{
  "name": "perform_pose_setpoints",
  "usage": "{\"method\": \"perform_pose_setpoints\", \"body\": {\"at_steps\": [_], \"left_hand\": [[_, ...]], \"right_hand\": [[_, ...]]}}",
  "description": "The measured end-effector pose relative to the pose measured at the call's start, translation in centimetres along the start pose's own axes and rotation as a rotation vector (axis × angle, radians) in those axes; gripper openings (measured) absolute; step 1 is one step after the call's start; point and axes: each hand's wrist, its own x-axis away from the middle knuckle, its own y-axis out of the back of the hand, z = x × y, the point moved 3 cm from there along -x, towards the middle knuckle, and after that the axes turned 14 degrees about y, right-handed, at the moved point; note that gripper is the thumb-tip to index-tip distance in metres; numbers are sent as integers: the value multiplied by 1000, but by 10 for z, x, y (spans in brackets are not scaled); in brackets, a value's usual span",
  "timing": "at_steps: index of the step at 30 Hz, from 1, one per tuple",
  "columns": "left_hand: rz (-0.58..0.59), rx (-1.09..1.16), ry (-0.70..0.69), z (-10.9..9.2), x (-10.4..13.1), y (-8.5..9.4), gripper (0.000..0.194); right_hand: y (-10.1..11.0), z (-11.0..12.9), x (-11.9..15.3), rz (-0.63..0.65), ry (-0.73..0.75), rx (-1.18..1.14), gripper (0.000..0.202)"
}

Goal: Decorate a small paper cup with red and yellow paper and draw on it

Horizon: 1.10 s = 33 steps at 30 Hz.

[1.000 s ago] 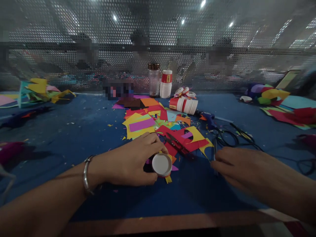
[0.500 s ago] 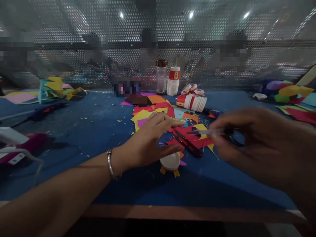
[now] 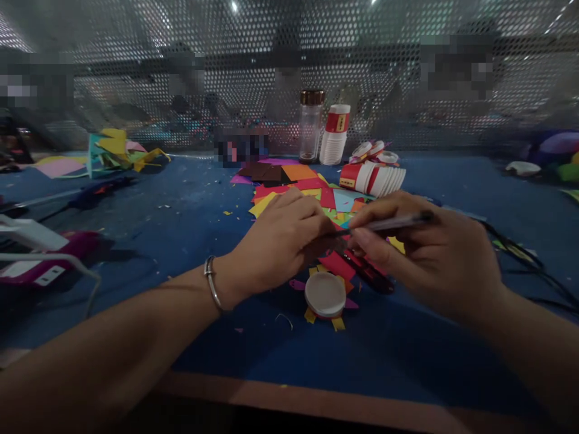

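So the right hand (image 3: 420, 253) is pinching a slim, smooth pen (image 3: 389, 223), its tip meeting the left hand's (image 3: 294, 241) curled fingers. Round white paper cup piece (image 3: 325, 294) with yellow paper tabs sits just below them on the blue bench (image 3: 253, 355).

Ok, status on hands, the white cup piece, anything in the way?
Right hand holding pen; left hand at its dark end, grip unclear. White cup piece on table, coloured paper tabs around it. Scissors just beyond, partly hidden.

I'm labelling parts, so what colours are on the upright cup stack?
The upright cup stack is white and red, clearest in the head view.
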Motion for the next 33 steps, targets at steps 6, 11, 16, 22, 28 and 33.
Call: {"method": "perform_pose_setpoints", "body": {"at_steps": [6, 11, 16, 22, 28, 33], "left_hand": [[146, 261, 292, 16, 2, 18, 21], [737, 378, 367, 19, 12, 3, 55], [750, 360, 337, 17, 14, -9, 68], [714, 364, 323, 13, 14, -12, 64], [730, 344, 301, 12, 14, -17, 56], [737, 341, 310, 12, 13, -18, 56]], "right_hand": [[24, 0, 11, -124, -92, 189, 13], [15, 4, 13, -34, -108, -38, 13], [1, 7, 16, 57, -152, -203, 12], [-4, 8, 17, 113, -164, -209, 11], [-4, 7, 17, 184, -169, -160, 13], [-8, 6, 20, 155, -175, -121, 13]]}}
